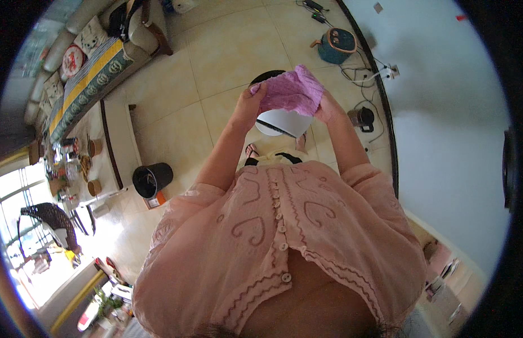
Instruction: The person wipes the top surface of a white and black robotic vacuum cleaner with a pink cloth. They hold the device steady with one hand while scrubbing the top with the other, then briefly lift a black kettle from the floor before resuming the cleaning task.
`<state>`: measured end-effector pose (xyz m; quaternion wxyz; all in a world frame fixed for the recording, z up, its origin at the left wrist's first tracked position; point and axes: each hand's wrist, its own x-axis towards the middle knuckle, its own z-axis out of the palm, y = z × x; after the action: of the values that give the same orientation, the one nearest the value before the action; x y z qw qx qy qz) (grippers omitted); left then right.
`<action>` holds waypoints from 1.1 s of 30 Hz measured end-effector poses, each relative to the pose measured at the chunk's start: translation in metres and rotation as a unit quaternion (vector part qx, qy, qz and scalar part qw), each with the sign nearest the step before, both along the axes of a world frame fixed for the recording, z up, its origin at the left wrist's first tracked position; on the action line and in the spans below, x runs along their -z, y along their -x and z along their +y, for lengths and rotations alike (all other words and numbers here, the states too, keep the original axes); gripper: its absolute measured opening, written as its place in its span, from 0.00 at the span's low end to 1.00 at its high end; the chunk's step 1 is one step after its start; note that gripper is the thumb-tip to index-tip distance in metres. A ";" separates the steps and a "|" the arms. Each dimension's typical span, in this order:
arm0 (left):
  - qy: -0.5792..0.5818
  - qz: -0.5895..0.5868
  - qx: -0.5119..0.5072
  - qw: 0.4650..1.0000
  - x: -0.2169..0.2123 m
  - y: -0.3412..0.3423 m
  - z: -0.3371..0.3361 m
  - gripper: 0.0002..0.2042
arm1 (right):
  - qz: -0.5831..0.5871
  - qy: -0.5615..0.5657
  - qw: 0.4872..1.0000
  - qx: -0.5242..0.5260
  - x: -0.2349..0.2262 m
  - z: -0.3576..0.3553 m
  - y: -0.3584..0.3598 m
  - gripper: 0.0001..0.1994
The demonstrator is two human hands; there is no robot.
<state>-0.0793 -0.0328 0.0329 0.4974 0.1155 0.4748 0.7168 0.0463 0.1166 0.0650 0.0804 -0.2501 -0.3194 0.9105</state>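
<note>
A crumpled purple cloth [292, 93] is stretched between my two hands, in front of my body and above the floor. My left hand [252, 101] is closed on its left edge, fingers gripping a corner. At the other end, my right hand [327, 106] pinches the right edge; some of its fingers are behind the cloth. Below the cloth, close to my feet, is a smooth white object [292, 121] with a dark strip along its near edge. A black rounded part shows beyond it. The cloth covers much of it, so I cannot tell its kind.
A teal appliance with a handle [337, 46] stands far right, among cables. A dark jug [363, 118] sits by the pale wall [441, 118]. Left are a sofa [98, 84], a cluttered table [106, 141] and a black bin [153, 179] on the tiled floor [222, 48].
</note>
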 end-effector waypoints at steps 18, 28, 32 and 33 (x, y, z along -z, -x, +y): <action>0.079 0.344 -0.038 0.935 0.039 0.018 -0.015 0.17 | -0.231 -0.748 0.621 -0.039 0.113 -0.038 -0.032 0.25; 0.280 0.615 0.156 0.721 0.078 -0.046 -0.015 0.34 | -0.273 -0.810 0.517 0.045 0.134 -0.085 -0.023 0.38; 0.212 0.665 0.094 0.710 0.122 -0.022 -0.010 0.30 | -0.299 -0.799 0.520 0.049 0.135 -0.084 -0.016 0.39; 0.187 0.679 0.086 0.705 0.118 -0.015 -0.007 0.28 | -0.312 -0.793 0.522 0.048 0.136 -0.084 -0.013 0.39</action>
<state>-0.0642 -0.0396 -0.0852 0.1114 0.5157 0.7964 0.2957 0.0595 0.0323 -0.0706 0.1840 -0.3658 -0.9015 0.1403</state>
